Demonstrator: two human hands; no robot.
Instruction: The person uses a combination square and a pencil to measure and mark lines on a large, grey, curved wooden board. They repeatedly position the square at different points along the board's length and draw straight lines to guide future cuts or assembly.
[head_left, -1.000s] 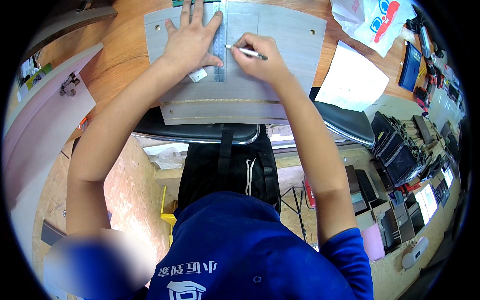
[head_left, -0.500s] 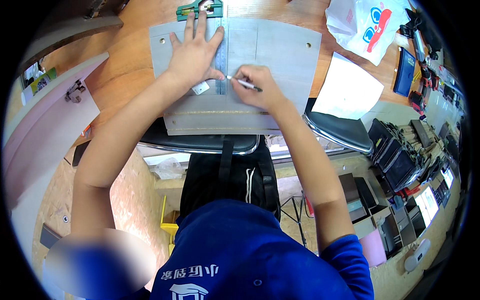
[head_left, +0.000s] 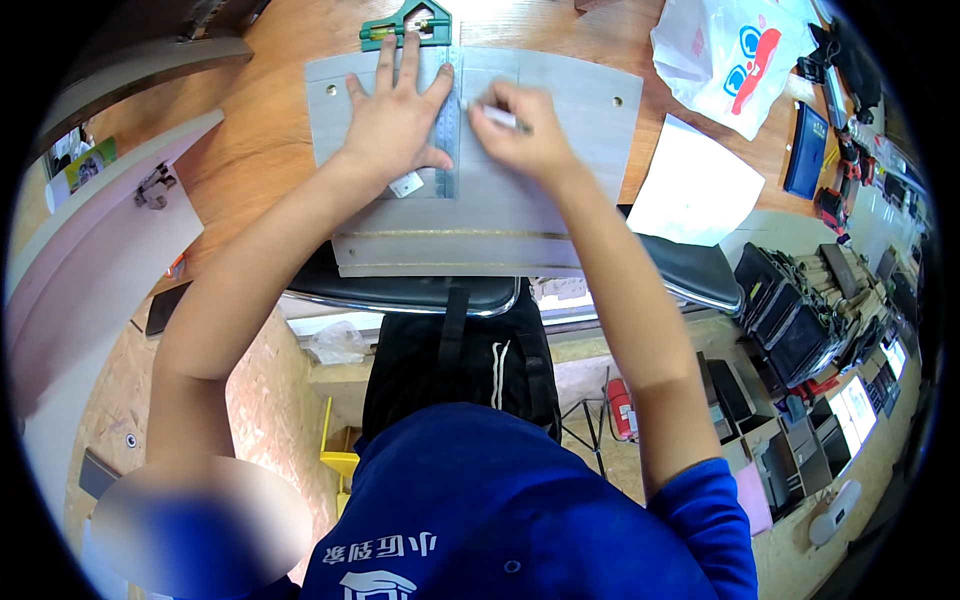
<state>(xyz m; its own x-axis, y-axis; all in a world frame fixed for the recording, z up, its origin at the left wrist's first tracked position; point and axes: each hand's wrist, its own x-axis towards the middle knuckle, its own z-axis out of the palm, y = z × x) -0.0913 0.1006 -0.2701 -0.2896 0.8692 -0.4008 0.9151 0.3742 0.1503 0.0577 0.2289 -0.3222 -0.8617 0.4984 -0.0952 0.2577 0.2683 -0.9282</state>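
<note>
A grey board with a hole near each far corner lies before me on the wooden table. Across it runs the clear-marked steel blade of a combination square, whose green head with a level vial sits at the board's far edge. My left hand lies flat with fingers spread, fingertips by the green head and thumb across the blade. Just right of the blade, my right hand pinches a white pen, its tip close to the blade's edge. Beneath my left wrist shows a small white label.
White paper overhangs the table's right edge, near a plastic bag and a dark blue notebook. A black chair stands under the board's near edge. At left is a pale panel with a hinge.
My right hand has slid the pen away from me along the blade, toward the green head. My left hand stays pressed on the board and square.
</note>
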